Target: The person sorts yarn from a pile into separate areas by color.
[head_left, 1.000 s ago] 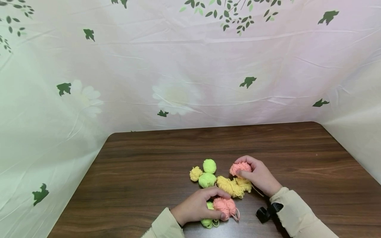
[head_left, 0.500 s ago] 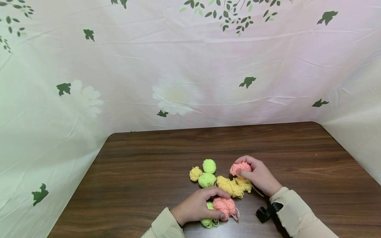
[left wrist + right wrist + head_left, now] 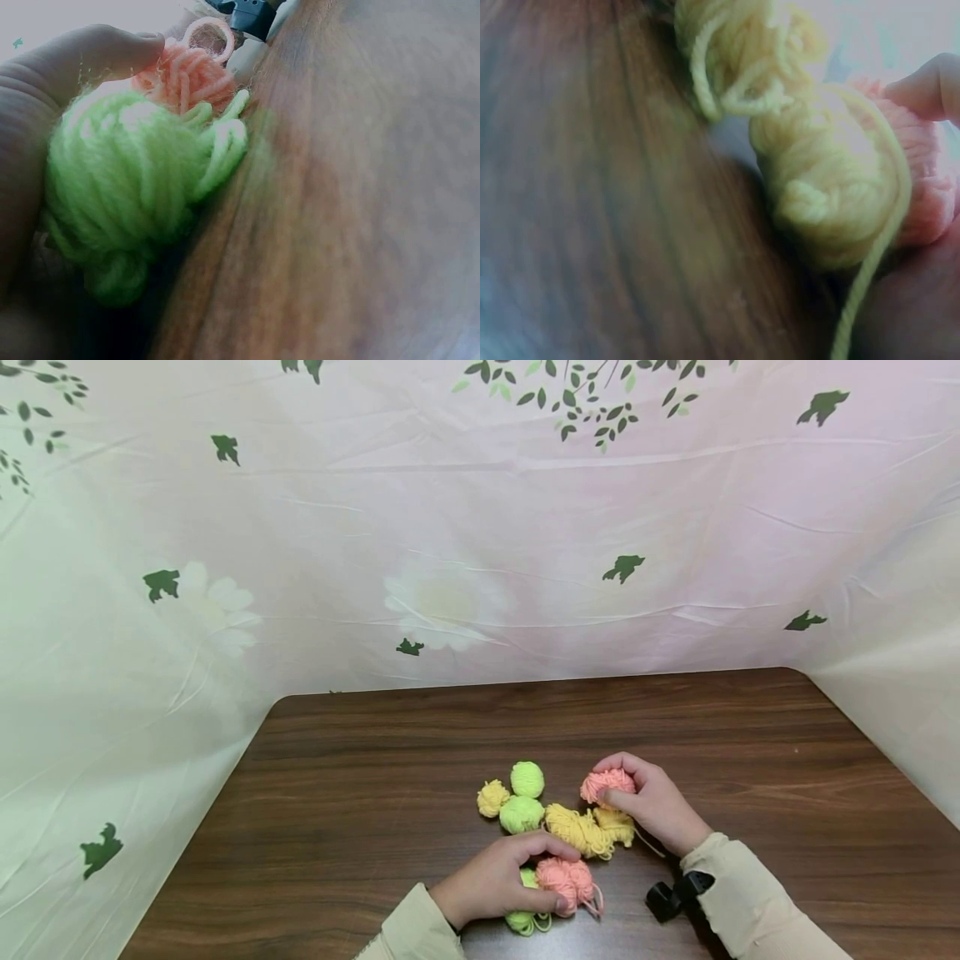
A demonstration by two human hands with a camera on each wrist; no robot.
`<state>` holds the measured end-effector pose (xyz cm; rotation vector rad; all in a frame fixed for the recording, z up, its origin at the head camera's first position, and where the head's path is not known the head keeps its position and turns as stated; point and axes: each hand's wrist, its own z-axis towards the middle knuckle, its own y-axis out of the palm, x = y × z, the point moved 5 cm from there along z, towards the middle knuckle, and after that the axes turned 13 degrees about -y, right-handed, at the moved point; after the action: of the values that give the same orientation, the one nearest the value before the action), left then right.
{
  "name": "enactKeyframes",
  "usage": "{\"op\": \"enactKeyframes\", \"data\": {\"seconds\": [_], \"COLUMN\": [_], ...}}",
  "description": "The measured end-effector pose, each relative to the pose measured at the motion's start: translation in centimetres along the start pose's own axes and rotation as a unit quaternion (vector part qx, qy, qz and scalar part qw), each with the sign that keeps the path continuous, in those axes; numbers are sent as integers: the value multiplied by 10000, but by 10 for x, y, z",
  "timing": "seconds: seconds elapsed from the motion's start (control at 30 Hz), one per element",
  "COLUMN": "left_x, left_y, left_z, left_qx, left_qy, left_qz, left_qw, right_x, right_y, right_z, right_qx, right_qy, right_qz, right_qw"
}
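In the head view my left hand (image 3: pixel 498 878) is curved round a pink ball of yarn (image 3: pixel 561 878), thumb on its near side and fingers over its far side. A green ball of yarn (image 3: pixel 131 165) sits within the curve of that hand, close to the palm, partly hidden by the thumb. My right hand (image 3: pixel 663 810) grips another pink ball of yarn (image 3: pixel 603 783) between thumb and fingers. Right beside that one lies a yellow ball of yarn (image 3: pixel 832 180), a loose strand (image 3: pixel 885 247) trailing from it toward the wrist.
A second yellow yarn bundle (image 3: pixel 577 828) lies between the hands. Left of it are two green yarn balls (image 3: pixel 528 779) and a small yellow one (image 3: pixel 493 797). All rest on a dark wooden table (image 3: pixel 337 827) before a printed cloth (image 3: pixel 480 527). A black clip (image 3: pixel 678 893) hangs at the right cuff.
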<state>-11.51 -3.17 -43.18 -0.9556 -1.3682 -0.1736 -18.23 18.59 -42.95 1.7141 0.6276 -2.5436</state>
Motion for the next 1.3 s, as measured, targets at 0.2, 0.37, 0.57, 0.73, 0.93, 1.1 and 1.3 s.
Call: {"op": "enactKeyframes", "data": {"seconds": [0.2,0.37,0.57,0.73,0.93,1.1,1.3], "left_x": [0,-1,-1,0,1,2,1], "left_y": [-1,-1,-1,-2,-1,1,1], "left_z": [0,-1,-1,-1,-1,1,0], "left_qx": [-11,-19,-25,-22,-49,-116,-82], "left_qy": [-14,-39,-53,-66,-77,-34,-21], "left_qz": [2,-39,-72,-7,-9,-116,-187], "left_qw": [10000,10000,10000,10000,10000,9999,9998], "right_x": [0,-1,-2,-2,-3,-3,-4], "right_y": [0,0,0,0,-2,-4,-2], "right_z": [-1,0,1,1,0,-3,0], "right_qx": [-12,5,33,52,80,148,74], "right_qy": [81,28,-6,43,81,117,131], "right_qz": [29,-6,31,144,203,159,321], "right_qw": [10000,10000,10000,9999,9997,9997,9994]}}
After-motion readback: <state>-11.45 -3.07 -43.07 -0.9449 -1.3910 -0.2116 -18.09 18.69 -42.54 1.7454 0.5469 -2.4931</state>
